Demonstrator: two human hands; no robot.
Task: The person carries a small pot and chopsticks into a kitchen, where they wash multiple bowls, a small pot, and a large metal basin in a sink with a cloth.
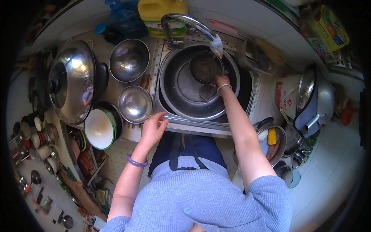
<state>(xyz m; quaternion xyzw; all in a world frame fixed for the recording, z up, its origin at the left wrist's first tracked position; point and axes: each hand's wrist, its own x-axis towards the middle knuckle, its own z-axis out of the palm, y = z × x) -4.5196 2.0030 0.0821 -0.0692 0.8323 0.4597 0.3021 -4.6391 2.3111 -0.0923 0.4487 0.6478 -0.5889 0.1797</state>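
Observation:
In the sink (pixel 174 119) sits a large round metal basin (pixel 200 113). Inside it, below the spout of the chrome faucet (pixel 191 18), a smaller metal bowl (pixel 203 68) holds some water. My right hand (pixel 222 82), with a silver bangle on its wrist, grips the bowl's near right rim; the fingertips are partly hidden. A brownish patch (pixel 206 92) lies on the basin floor, too unclear to name. My left hand (pixel 155 126) is empty with its fingers apart, hovering by the sink's front left corner. Left of the sink rest two shiny metal bowls (pixel 129 60).
A lidded wok (pixel 75 81) and a white enamel basin with a green rim (pixel 100 127) stand at the left. Behind the sink is a yellow jug (pixel 162 10). Right of me, a pot (pixel 282 139) contains corn (pixel 272 136); a metal kettle (pixel 317 101) is beyond it.

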